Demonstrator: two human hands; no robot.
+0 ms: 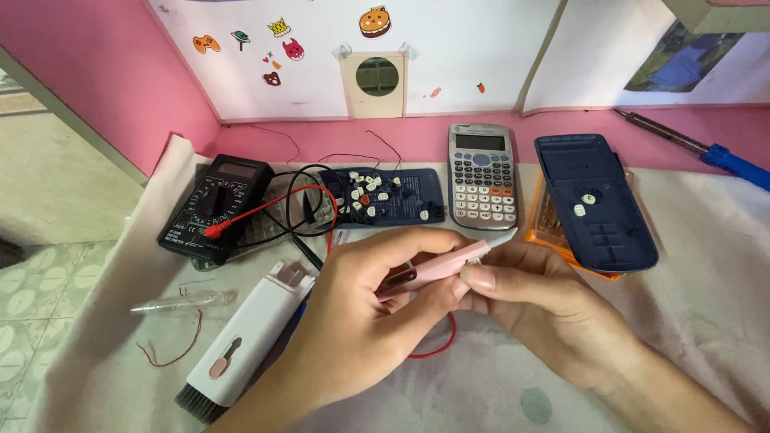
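Head view: left hand [365, 309] and right hand [533, 301] both gripping pink tool [433, 269].

A pink table [481, 132] has a wrinkly white cloth [706, 265] spread over it. On the cloth lie a black meter with red and black wires [215, 207], a grey calculator [481, 176], a dark blue plastic cover [597, 204] and a white brush tool [245, 341]. A blue-handled metal tool [690, 144] lies on the bare pink part.
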